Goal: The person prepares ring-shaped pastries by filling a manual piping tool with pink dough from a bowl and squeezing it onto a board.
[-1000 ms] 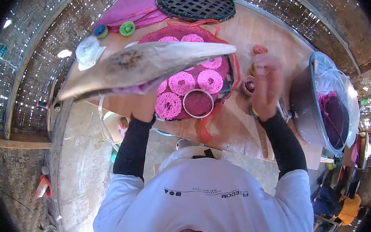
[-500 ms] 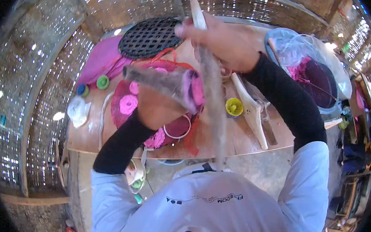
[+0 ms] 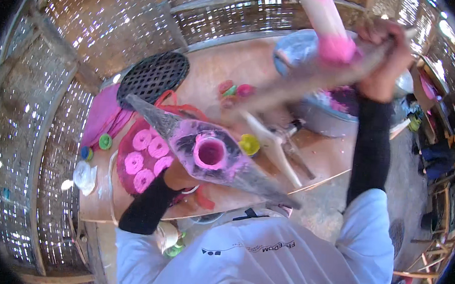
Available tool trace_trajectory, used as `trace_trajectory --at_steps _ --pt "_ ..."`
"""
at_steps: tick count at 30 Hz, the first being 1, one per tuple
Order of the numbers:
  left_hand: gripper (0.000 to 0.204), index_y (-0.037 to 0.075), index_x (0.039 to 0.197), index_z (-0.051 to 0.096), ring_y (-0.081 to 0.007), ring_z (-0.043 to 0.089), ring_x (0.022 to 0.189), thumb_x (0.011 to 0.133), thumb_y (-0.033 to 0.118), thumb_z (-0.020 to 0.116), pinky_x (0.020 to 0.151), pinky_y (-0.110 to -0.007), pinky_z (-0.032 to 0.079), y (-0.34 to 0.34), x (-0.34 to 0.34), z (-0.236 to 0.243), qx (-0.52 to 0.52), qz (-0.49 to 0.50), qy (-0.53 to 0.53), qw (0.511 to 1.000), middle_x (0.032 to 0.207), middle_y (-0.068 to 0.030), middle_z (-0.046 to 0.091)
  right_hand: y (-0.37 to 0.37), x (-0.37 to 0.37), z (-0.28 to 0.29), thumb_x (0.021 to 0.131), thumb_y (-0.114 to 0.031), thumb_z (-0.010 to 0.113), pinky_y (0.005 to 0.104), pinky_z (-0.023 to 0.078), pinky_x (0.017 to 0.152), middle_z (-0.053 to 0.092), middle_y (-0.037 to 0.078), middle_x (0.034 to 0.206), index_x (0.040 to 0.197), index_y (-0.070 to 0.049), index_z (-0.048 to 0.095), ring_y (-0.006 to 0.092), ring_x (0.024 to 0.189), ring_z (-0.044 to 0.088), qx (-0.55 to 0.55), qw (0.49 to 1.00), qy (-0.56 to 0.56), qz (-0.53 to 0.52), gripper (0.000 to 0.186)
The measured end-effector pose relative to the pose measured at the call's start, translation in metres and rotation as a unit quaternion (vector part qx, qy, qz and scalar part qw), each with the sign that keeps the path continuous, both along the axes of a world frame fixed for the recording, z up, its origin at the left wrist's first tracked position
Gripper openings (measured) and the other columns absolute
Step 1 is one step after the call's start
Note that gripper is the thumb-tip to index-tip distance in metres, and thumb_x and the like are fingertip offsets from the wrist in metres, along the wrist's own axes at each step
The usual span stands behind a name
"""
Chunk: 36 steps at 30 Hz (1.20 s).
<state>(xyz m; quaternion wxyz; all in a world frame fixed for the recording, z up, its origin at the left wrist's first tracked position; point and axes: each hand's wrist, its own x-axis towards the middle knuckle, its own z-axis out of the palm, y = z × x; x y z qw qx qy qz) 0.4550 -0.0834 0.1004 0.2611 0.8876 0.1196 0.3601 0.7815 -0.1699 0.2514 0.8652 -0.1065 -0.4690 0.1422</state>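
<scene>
Wood fills the right hand point(image 3: 383, 63), its fingers curled closed round one end of a blurred bar point(image 3: 307, 83), up and to the right of the holed wooden piece point(image 3: 231, 166). A white peg point(image 3: 322, 18) juts from that bar a little way along from the fingers, pink where it meets the wood, its far end reaching the top of the view. The holed wooden piece lies over the left hand point(image 3: 178, 178), which shows only in part at the piece's lower left; the wood hides those fingers, so how far they close, I cannot tell. The piece slants, one arm up and left, the other down and right, its pink-rimmed hole turned upward.

The table's point(image 3: 218, 56) near edge passes under the piece's lower right arm, whose tip reaches out past it. Left of the piece, a round tray point(image 3: 148, 161) of pink rings point(image 3: 134, 162) sits partly beneath its outline. A yellow cup point(image 3: 250, 144) shows just beyond the piece's right side, with a pale forked piece point(image 3: 275, 148) right of that and a grey basin point(image 3: 330, 124) farther out. Open board stretches beyond the piece, between a black lattice tray point(image 3: 154, 80) at its upper left and a pink cup point(image 3: 246, 90) at its upper right.
</scene>
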Motion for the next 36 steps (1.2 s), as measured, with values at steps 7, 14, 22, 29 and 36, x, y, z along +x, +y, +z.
trace_trajectory --at_steps 7,14,22,29,36 --pt "0.041 0.008 0.102 0.054 -0.0228 0.052 0.096 0.067 0.02 0.071 0.088 -0.034 0.039 0.038 0.081 -0.002 -0.005 0.258 -0.314 0.914 0.099 -0.0078 0.055 0.079 -0.009 -0.053 0.085 -0.028 0.041 0.0334 0.047 0.066 0.062 0.015 0.079 0.087 -0.002 0.051 0.0258 0.07 0.059 -0.147 0.905 0.084 0.391 0.029" --pt "0.041 0.007 0.103 0.053 -0.0228 0.052 0.096 0.068 0.02 0.07 0.088 -0.035 0.039 0.06 0.062 -0.008 0.024 0.419 -0.474 0.774 0.099 -0.008 0.055 0.027 0.187 -0.084 0.075 -0.037 0.061 0.0365 0.047 0.074 0.061 0.015 0.092 0.094 -0.003 0.058 0.03 0.084 0.059 -0.452 0.462 -0.735 -0.203 0.039" --pt "0.041 0.007 0.103 0.053 -0.0228 0.052 0.096 0.068 0.021 0.069 0.088 -0.035 0.039 0.036 0.065 -0.032 0.068 0.477 -0.469 0.74 0.1 -0.0082 0.054 0.024 0.257 -0.148 0.076 -0.022 0.05 0.0434 0.05 0.063 0.065 0.011 0.08 0.077 -0.007 0.067 0.0294 0.076 0.063 -0.477 0.23 -0.8 -0.283 0.023" --pt "0.041 0.007 0.104 0.052 -0.0228 0.051 0.096 0.069 0.021 0.067 0.087 -0.035 0.039 0.013 0.043 -0.029 0.096 0.506 -0.464 0.721 0.101 -0.0084 0.054 0.051 0.286 -0.127 0.069 -0.015 0.055 0.0379 0.047 0.049 0.061 0.012 0.061 0.062 -0.007 0.063 0.0253 0.056 0.062 -0.291 0.275 -0.819 -0.412 0.013" --pt "0.04 0.007 0.104 0.051 -0.0228 0.051 0.096 0.07 0.021 0.066 0.087 -0.035 0.039 0.007 0.039 -0.028 0.11 0.518 -0.462 0.712 0.101 -0.0086 0.054 0.105 0.299 -0.127 0.067 -0.017 0.057 0.0389 0.049 0.054 0.063 0.012 0.066 0.067 -0.007 0.066 0.0282 0.064 0.063 -0.247 0.242 -0.821 -0.454 0.014"
